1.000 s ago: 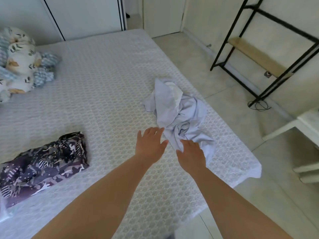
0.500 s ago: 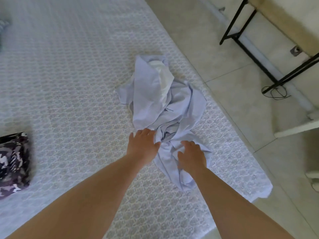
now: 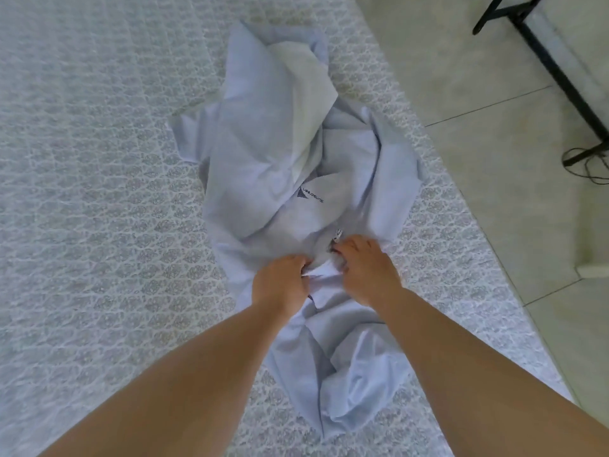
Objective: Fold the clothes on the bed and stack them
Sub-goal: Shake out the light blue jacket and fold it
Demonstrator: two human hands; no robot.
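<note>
Gripping crumpled pale-blue thin jacket (image 3: pixel 280 166) near bed's (image 3: pixel 99 192) right edge: left hand (image 3: pixel 283 285), right hand (image 3: pixel 365 272) both pinch fabric. Soft, light, probably slippery; take hem corners.

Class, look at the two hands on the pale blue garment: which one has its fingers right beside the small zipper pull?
The right hand: its fingertips sit beside the zipper pull, while the left hand grips the pale blue garment lower down.

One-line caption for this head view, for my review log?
Both hands, left hand and right hand, grip a crumpled pale blue garment lying on the patterned bed.
</note>
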